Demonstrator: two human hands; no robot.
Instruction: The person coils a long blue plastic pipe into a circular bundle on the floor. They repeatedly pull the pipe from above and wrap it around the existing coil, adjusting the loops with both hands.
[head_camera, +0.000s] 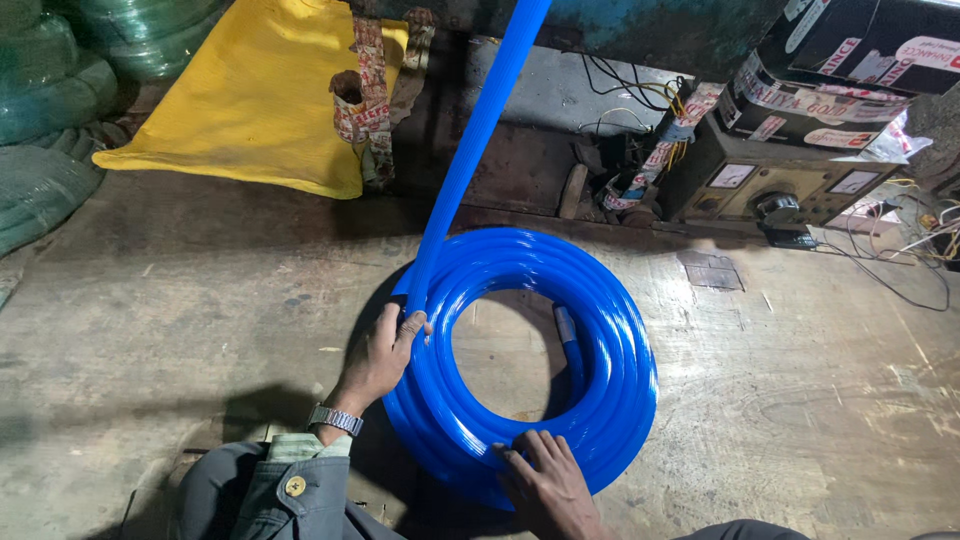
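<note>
Blue hose coil (600, 400) flat on worn wooden floor (800, 400) — yellow sheet (260, 90), electrical box (790, 180) behind. Left hand (385, 350) clenched round incoming hose; right hand (545, 480) lies open-palmed — fingers spread on coil.

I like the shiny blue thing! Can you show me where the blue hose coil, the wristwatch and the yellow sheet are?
blue hose coil (625, 400): head view, right side of the ring.
wristwatch (335, 419): head view, metal band on the left wrist.
yellow sheet (250, 90): head view, middle of the sheet.
</note>
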